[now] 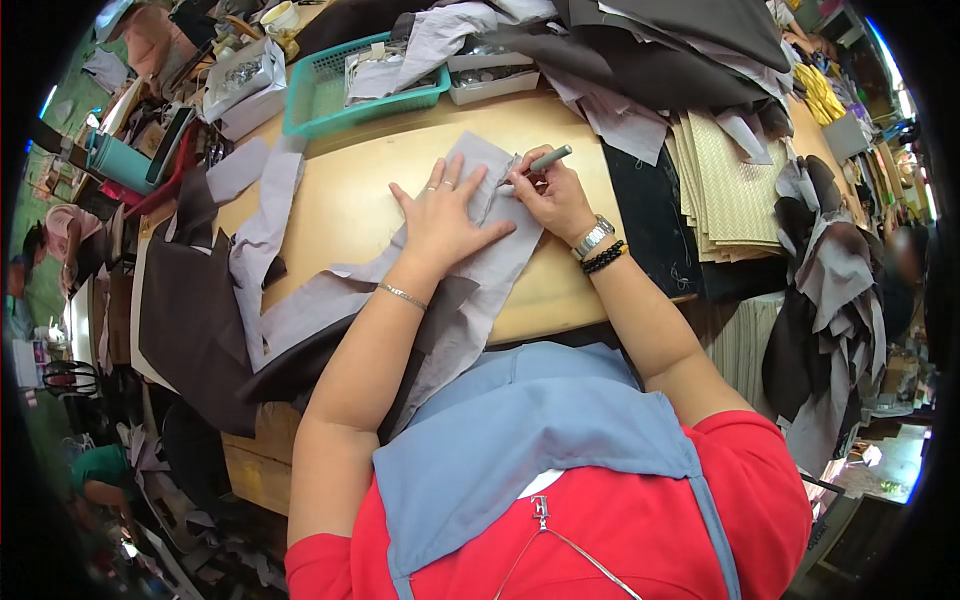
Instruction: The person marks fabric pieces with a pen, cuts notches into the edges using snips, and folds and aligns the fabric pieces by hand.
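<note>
While the left hand lies flat on the cloth with its fingers spread, the right hand has its fingers closed around a pen, whose tip is at the cloth, just beside the left fingertips. The grey cloth lies on the table, at twelve o'clock from the wearer's chest, and its lower end hangs over the near edge.

Taking the cloth as the centre, a green basket stands at eleven o'clock with grey scraps over its right side, and a white box of small parts is at twelve, close to the basket. Dark sheets heap up at one o'clock. Black fabric lies at three, with a stack of woven sheets beyond it. At eight o'clock, a dark piece drapes over the table's edge; grey strips run from there towards the cloth. The left forearm crosses over this material and hides part of it.
</note>
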Action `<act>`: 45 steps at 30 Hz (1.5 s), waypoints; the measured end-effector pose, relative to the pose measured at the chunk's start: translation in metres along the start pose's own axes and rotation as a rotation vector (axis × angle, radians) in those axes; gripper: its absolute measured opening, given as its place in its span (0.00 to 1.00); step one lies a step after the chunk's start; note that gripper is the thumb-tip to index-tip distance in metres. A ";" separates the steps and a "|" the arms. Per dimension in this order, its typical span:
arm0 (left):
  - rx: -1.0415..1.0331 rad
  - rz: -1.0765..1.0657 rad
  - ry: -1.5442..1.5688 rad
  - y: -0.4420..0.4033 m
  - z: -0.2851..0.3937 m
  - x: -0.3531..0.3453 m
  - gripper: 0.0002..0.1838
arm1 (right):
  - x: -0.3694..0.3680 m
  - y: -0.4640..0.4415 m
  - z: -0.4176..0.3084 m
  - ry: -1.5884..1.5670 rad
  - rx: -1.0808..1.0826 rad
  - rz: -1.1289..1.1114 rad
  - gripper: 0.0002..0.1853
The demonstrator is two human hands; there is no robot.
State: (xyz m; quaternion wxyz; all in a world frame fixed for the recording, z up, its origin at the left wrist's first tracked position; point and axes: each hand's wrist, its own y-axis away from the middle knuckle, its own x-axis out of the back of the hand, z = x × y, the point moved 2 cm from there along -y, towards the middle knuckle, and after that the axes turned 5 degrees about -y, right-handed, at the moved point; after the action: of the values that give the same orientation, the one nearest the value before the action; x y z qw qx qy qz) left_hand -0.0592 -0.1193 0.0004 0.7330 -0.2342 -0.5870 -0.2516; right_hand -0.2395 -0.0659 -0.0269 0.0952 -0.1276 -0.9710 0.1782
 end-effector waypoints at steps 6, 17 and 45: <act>0.000 0.001 -0.006 0.000 0.000 0.000 0.52 | 0.000 0.000 -0.001 0.029 0.016 -0.007 0.10; 0.001 0.021 -0.013 0.001 0.000 -0.003 0.51 | 0.000 0.001 -0.004 0.038 0.002 -0.036 0.10; 0.006 0.030 -0.019 0.003 0.000 -0.004 0.50 | 0.000 -0.008 -0.002 0.058 -0.150 0.274 0.06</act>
State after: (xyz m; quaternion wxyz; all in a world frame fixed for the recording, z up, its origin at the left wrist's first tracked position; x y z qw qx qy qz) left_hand -0.0582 -0.1162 -0.0037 0.7318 -0.2428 -0.5911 -0.2367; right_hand -0.2406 -0.0729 -0.0215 0.0882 -0.2706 -0.9520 0.1127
